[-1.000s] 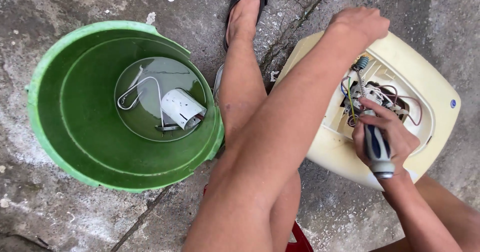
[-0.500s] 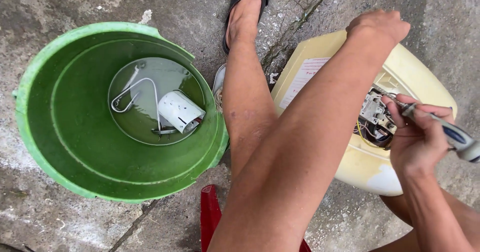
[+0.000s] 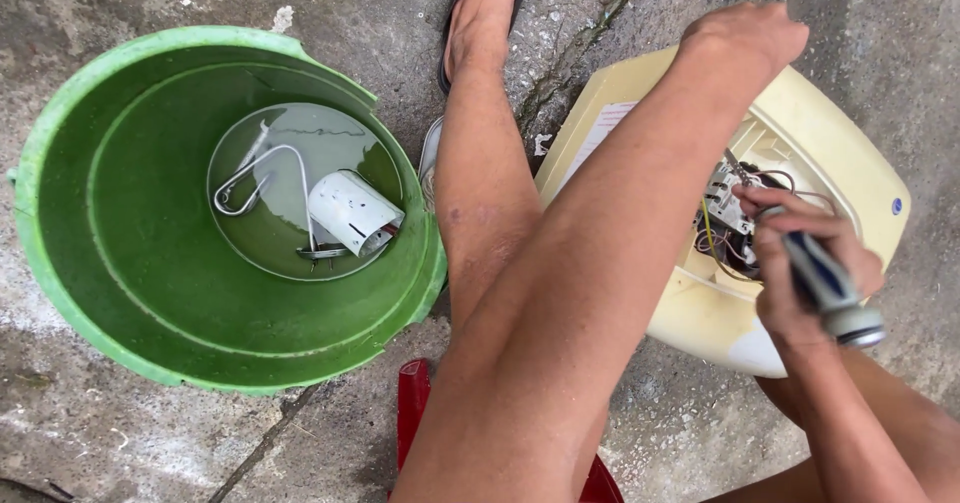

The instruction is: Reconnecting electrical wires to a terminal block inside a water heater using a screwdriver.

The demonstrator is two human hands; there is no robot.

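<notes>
Far left of the hands, the green bucket holds a white cylinder and bent wire. The left hand steadies the cream casing, closed over its edge. The right hand, clamped on the screwdriver, has swung back to the wiring.

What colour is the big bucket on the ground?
Green, inside and out; the bucket shows clearly in the head view.

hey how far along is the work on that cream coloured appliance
Done: the cream appliance is open, wiring exposed; a white cylinder and bent metal tube lie in the green bucket. In hand: left hand steadies the casing, right hand drives a screwdriver. Left: closing it.
</notes>
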